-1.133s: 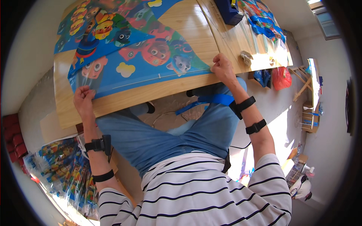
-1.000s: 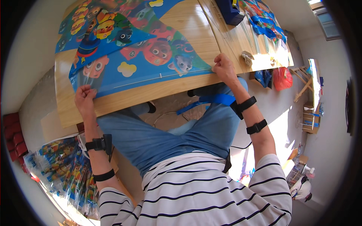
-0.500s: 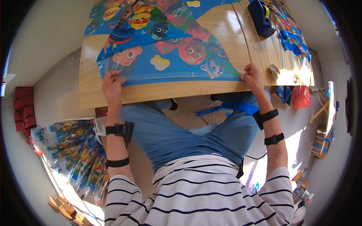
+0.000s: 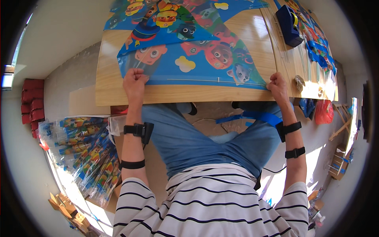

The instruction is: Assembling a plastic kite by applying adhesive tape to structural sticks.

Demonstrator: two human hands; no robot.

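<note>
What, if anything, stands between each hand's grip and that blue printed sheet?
Nothing visible: the left hand pinches the blue printed sheet by its near-left corner, and the right hand pinches its near-right corner.

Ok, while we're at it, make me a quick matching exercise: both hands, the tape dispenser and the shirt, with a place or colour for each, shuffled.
1. Left hand
2. Right hand
3. Tape dispenser
4. Shirt

A. White with dark stripes
B. At the right end of the sheet
C. Dark blue, on the table
D. At the left end of the sheet

Pairs: 1-D, 2-B, 3-C, 4-A
</note>
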